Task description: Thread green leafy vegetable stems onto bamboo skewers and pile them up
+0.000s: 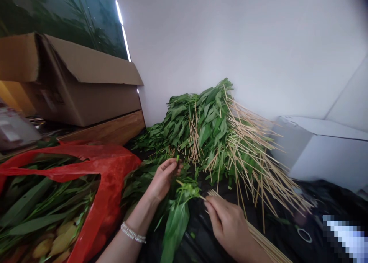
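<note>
My left hand (164, 178) pinches a short green stem piece (178, 158) between thumb and fingertips. Lower right, my right hand (228, 220) is closed on a thin wooden skewer (202, 198) whose tip points left. Leafy greens (176, 219) are threaded near that tip, with one long leaf hanging down. A bundle of bare wooden skewers (266, 242) runs along my right hand and forearm; whether the fingers grip it too is hidden. Beyond both hands rises a pile of skewered leafy greens (212, 119), its sticks (255, 140) jutting to the right.
On the left, an open red plastic bag (110, 178) holds long leaves and yellowish pieces. Behind it a cardboard box (94, 102) stands on a wooden surface (115, 128). A white box (324, 152) is at right by the wall. Black sheeting (201, 232) lies under the greens.
</note>
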`<state>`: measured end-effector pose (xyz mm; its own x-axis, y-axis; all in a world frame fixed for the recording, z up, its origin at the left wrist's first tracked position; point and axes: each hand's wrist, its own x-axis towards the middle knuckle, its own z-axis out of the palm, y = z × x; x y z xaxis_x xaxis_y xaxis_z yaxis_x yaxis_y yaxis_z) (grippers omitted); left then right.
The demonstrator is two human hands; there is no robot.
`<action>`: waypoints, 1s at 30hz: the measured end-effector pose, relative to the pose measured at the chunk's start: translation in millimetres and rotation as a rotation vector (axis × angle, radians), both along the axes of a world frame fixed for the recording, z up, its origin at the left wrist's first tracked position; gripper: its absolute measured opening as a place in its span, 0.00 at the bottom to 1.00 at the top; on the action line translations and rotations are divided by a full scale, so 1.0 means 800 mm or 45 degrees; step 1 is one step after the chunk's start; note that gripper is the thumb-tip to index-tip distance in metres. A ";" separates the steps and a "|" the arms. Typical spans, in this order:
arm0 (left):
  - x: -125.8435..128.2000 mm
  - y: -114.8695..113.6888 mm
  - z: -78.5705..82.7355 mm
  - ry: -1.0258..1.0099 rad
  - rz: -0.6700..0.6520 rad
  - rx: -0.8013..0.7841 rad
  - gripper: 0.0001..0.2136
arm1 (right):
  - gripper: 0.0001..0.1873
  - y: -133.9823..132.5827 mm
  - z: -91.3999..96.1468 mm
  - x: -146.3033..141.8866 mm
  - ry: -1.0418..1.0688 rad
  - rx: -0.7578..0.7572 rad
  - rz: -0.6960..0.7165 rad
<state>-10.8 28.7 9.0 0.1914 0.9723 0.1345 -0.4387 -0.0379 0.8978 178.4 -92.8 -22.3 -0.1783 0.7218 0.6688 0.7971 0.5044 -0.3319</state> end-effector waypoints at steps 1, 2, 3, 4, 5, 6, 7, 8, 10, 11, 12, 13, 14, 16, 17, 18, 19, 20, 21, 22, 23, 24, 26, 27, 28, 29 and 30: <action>0.001 -0.001 0.000 -0.039 -0.055 -0.035 0.15 | 0.13 0.002 -0.002 0.002 0.055 0.002 -0.023; 0.003 -0.002 -0.001 -0.049 -0.103 -0.050 0.15 | 0.12 0.004 -0.003 0.005 0.095 0.011 -0.042; 0.005 -0.004 -0.003 -0.043 -0.140 -0.054 0.15 | 0.13 0.006 -0.004 0.006 0.126 0.019 -0.058; 0.007 -0.005 -0.004 -0.035 -0.165 -0.051 0.15 | 0.13 0.008 -0.005 0.008 0.149 0.022 -0.070; 0.009 -0.006 -0.005 -0.027 -0.180 -0.041 0.14 | 0.13 0.009 -0.006 0.009 0.164 0.017 -0.079; 0.010 -0.007 -0.006 -0.015 -0.187 -0.035 0.14 | 0.13 0.009 -0.006 0.010 0.171 0.010 -0.089; 0.011 -0.007 -0.007 -0.007 -0.190 -0.036 0.14 | 0.13 0.010 -0.007 0.010 0.173 0.004 -0.098; 0.011 -0.007 -0.007 -0.006 -0.192 -0.044 0.15 | 0.13 0.010 -0.007 0.010 0.170 -0.001 -0.108; 0.010 -0.005 -0.008 -0.014 -0.199 -0.076 0.15 | 0.14 0.010 -0.008 0.010 0.159 -0.015 -0.124; 0.009 -0.004 -0.009 -0.021 -0.204 -0.096 0.14 | 0.14 0.010 -0.008 0.010 0.155 -0.021 -0.130; 0.008 -0.003 -0.009 -0.029 -0.207 -0.112 0.14 | 0.14 0.010 -0.008 0.010 0.152 -0.026 -0.138; 0.008 -0.002 -0.010 -0.036 -0.205 -0.122 0.14 | 0.15 0.010 -0.008 0.010 0.149 -0.027 -0.147; 0.008 -0.002 -0.011 -0.039 -0.201 -0.123 0.14 | 0.15 0.010 -0.008 0.010 0.144 -0.029 -0.154; 0.008 -0.001 -0.012 -0.035 -0.198 -0.106 0.14 | 0.15 0.010 -0.009 0.010 0.131 -0.029 -0.163; 0.008 -0.002 -0.012 -0.030 -0.204 -0.093 0.14 | 0.15 0.011 -0.009 0.010 0.124 -0.031 -0.166; 0.009 -0.002 -0.012 -0.021 -0.215 -0.083 0.14 | 0.15 0.011 -0.010 0.010 0.119 -0.036 -0.171; 0.009 -0.003 -0.012 -0.008 -0.228 -0.080 0.13 | 0.15 0.011 -0.010 0.011 0.116 -0.041 -0.177; 0.009 -0.004 -0.012 0.010 -0.243 -0.081 0.13 | 0.15 0.011 -0.011 0.011 0.113 -0.046 -0.183; 0.009 -0.005 -0.012 0.031 -0.256 -0.079 0.13 | 0.15 0.011 -0.011 0.011 0.111 -0.049 -0.191; 0.010 -0.006 -0.012 0.054 -0.267 -0.072 0.13 | 0.15 0.012 -0.012 0.011 0.109 -0.052 -0.196; 0.010 -0.007 -0.012 0.076 -0.275 -0.062 0.13 | 0.14 0.012 -0.012 0.011 0.107 -0.053 -0.198; 0.010 -0.007 -0.012 0.090 -0.280 -0.050 0.13 | 0.14 0.011 -0.012 0.011 0.106 -0.056 -0.196; 0.011 -0.008 -0.013 0.098 -0.279 -0.026 0.13 | 0.15 0.011 -0.011 0.011 0.111 -0.067 -0.188; 0.011 -0.008 -0.013 0.093 -0.276 -0.017 0.13 | 0.15 0.011 -0.011 0.011 0.114 -0.073 -0.182; 0.012 -0.007 -0.013 0.085 -0.273 -0.011 0.13 | 0.15 0.011 -0.011 0.010 0.117 -0.075 -0.179; 0.012 -0.007 -0.012 0.075 -0.268 -0.007 0.13 | 0.15 0.011 -0.010 0.010 0.119 -0.075 -0.178; 0.012 -0.007 -0.012 0.063 -0.261 -0.003 0.14 | 0.15 0.011 -0.010 0.010 0.121 -0.071 -0.180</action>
<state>-1.2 23.5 -0.6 0.3918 0.9125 0.1177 -0.3922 0.0500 0.9185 186.8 -83.9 -30.6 -0.0105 0.7717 0.6358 0.8225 0.3683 -0.4334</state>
